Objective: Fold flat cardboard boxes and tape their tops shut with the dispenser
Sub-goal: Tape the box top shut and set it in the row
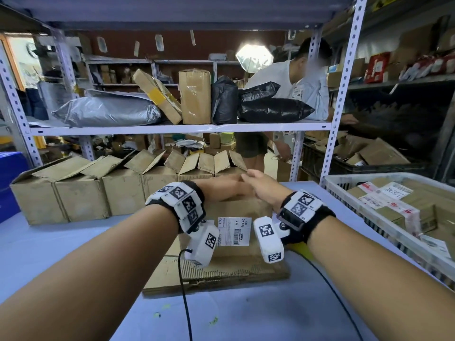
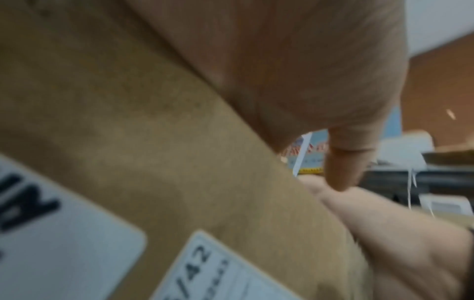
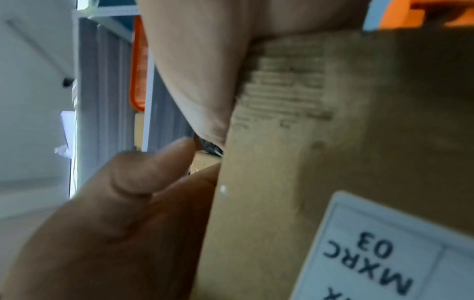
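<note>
A brown cardboard box [image 1: 242,207] with a white shipping label [image 1: 234,231] lies on the pale blue table [image 1: 246,316], its torn near flap [image 1: 216,274] towards me. My left hand [image 1: 222,190] and right hand [image 1: 261,187] meet at the box's far edge. In the left wrist view the left hand [image 2: 295,71] lies against the cardboard [image 2: 153,132], one finger [image 2: 341,166] pointing down. In the right wrist view the right hand [image 3: 195,71] is on the box edge [image 3: 333,142], with the left hand [image 3: 115,223] curling behind it. No tape dispenser shows.
A row of open-flapped boxes [image 1: 86,190] stands at the back left of the table. A white plastic basket [image 1: 349,195] of labelled parcels sits at the right. A metal shelf rack [image 1: 172,127] with parcels rises behind, and a person [image 1: 295,77] works beyond it. A black cable [image 1: 183,279] trails from my left wrist.
</note>
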`<state>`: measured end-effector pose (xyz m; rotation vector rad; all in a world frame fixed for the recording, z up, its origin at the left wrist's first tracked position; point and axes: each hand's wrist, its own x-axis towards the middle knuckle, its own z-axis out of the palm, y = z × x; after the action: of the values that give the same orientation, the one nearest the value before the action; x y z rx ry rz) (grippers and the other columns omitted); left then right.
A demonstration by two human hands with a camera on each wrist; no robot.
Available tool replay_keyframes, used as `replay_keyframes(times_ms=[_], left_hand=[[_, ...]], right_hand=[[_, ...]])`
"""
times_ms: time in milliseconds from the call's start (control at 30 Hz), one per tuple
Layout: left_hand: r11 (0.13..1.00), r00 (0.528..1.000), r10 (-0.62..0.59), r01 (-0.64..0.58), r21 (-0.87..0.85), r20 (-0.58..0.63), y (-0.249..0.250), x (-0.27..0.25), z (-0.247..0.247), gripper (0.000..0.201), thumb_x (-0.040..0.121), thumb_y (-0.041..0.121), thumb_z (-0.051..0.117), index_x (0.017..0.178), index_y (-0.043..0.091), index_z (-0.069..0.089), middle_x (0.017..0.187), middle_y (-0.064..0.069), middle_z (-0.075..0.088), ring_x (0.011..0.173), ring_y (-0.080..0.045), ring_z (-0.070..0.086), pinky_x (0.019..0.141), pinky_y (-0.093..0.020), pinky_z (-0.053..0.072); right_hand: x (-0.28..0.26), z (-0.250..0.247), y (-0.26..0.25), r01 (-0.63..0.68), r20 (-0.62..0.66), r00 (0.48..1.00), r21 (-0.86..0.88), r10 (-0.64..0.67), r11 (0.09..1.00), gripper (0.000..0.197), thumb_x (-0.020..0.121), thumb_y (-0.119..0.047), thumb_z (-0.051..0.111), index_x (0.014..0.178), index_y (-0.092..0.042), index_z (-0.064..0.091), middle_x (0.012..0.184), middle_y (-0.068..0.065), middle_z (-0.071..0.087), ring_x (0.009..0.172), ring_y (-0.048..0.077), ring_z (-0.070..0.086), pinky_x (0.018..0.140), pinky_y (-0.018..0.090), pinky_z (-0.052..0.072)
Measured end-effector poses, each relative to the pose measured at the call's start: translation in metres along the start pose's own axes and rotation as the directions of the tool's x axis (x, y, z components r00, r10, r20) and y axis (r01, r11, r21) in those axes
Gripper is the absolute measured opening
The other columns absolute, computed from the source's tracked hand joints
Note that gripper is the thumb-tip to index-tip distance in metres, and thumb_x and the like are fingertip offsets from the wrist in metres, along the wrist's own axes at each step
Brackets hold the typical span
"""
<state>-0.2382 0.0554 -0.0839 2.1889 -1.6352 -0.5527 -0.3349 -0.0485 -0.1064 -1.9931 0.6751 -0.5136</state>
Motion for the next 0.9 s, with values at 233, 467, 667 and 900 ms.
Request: replay_keyframes(times_ms=[233, 467, 667, 900], left_hand=[[0.936, 0.998, -0.024, 0.043, 0.348, -0.058, -0.003, -0.002, 0.005, 0.059, 0.106, 0.052, 0.01, 0.161, 0.031, 0.013, 0.169, 0.005, 0.007, 0.155, -0.016, 0.001, 0.124, -0.046, -0.005], [0.755, 0.99, -0.142, 0.107, 0.647, 0.001, -0.036, -0.026, -0.018, 0.052, 0.109, 0.031, 0.033, 0.159, 0.019, 0.023, 0.169, 0.0, -0.003, 0.155, -0.028, -0.007, 0.123, -0.056, -0.003], [0.868, 0.985, -0.103, 0.158, 0.47, -0.141, -0.048, -0.023, -0.013, 0.051, 0.109, 0.039, 0.026, 0.156, 0.019, 0.033, 0.168, 0.001, 0.015, 0.155, -0.021, 0.004, 0.123, -0.047, -0.003], [0.96, 0.93, -0.249, 0.275, 0.06, -0.272, -0.049, -0.022, -0.012, 0.06, 0.096, 0.057, 0.054, 0.147, 0.026, 0.044, 0.145, -0.004, 0.051, 0.123, -0.023, 0.054, 0.101, -0.036, 0.046]], right_hand=[[0.006, -0.006, -0.001, -0.006, 0.092, 0.995, -0.317, 0.037, 0.948, 0.053, 0.103, -0.021, 0.049, 0.153, -0.014, 0.033, 0.15, 0.012, 0.047, 0.129, 0.026, 0.051, 0.109, 0.04, 0.043], [0.005, -0.012, -0.003, 0.009, 0.125, 0.991, -0.4, 0.045, 0.917, 0.066, 0.101, -0.044, 0.049, 0.156, -0.018, 0.023, 0.155, 0.007, 0.039, 0.129, 0.022, 0.051, 0.103, 0.033, 0.044], [0.002, -0.003, -0.001, -0.043, 0.058, 0.996, -0.396, 0.071, 0.917, 0.098, 0.078, -0.075, 0.056, 0.155, -0.022, 0.025, 0.155, 0.009, 0.037, 0.134, 0.027, 0.045, 0.102, 0.034, 0.04], [0.007, -0.003, -0.001, -0.082, 0.056, 0.992, -0.355, 0.109, 0.931, 0.096, 0.079, -0.064, 0.069, 0.154, -0.025, 0.025, 0.156, 0.007, 0.036, 0.135, 0.025, 0.043, 0.105, 0.034, 0.04]])
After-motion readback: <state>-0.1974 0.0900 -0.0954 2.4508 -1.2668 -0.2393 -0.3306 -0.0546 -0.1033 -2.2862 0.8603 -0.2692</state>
